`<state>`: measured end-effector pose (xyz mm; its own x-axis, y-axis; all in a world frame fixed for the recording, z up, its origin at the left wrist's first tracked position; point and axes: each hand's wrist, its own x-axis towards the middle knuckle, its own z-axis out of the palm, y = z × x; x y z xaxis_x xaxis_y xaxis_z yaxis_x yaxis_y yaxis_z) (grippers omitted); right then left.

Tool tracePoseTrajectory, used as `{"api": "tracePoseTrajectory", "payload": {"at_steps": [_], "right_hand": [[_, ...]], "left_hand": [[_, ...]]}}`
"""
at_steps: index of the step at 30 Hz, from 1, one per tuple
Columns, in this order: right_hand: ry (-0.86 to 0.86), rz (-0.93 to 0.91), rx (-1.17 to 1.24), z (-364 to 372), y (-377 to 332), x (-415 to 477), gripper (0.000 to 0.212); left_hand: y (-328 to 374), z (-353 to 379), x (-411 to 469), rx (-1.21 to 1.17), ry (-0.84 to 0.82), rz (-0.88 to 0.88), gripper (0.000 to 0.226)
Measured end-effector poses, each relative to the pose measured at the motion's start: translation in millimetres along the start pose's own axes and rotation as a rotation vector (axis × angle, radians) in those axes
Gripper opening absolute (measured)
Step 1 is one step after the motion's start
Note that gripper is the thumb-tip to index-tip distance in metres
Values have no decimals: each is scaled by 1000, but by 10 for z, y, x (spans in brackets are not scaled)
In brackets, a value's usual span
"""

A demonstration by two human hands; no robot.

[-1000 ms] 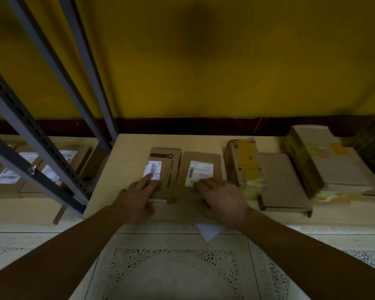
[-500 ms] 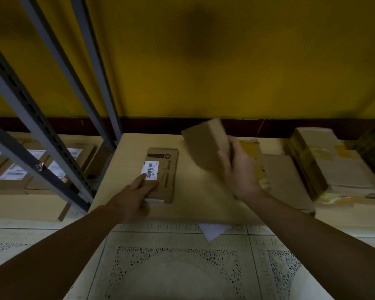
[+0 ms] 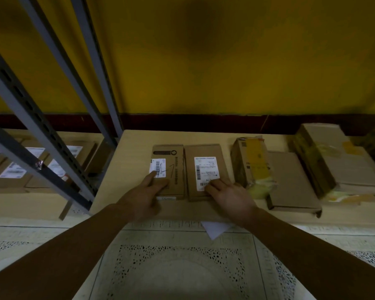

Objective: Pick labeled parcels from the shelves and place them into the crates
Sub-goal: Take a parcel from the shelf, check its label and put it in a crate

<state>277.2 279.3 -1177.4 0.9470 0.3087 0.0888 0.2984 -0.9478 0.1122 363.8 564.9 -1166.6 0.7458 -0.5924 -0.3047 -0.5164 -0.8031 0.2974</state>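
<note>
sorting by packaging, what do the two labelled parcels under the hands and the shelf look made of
Left parcel: matte brown cardboard, judging by its dull printed face and folded edges. Right parcel: same plain matte cardboard. Both carry white labels, probably paper. Shelf: pale board with faint grain, likely wood or laminate; unclear which.

Two flat brown cardboard parcels lie face-up on the pale shelf [image 3: 134,152], long sides running 12 to 6 o'clock. The left parcel [image 3: 171,182] carries a pen-marked barcode label [image 3: 157,168]. The right parcel [image 3: 206,151], just beside it at 3 o'clock, carries a larger label [image 3: 205,169].
</note>
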Motion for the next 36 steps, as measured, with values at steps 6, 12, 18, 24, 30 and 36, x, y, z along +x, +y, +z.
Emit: {"api": "tracePoseTrajectory", "payload": {"at_steps": [6,12,18,24,30,36], "right_hand": [[-89,65,61,-25,-71,69,39],[-81,111,71,37,-83,131,37],[158,184,133,-286,18,181,46],[38,737,171,-488,518,86,65],[80,954,672,-361,719,23,81],[408,702,1214,-836,497,200,74]], "left_hand": [[29,14,55,-20,30,29,79],[35,89,94,-16,24,48,85],[170,53,130,176,52,-70,81],[373,65,248,109,266,41,68],[767,141,367,-15,461,193,52],[1374,-189,356,-1052,245,-91,43]]}}
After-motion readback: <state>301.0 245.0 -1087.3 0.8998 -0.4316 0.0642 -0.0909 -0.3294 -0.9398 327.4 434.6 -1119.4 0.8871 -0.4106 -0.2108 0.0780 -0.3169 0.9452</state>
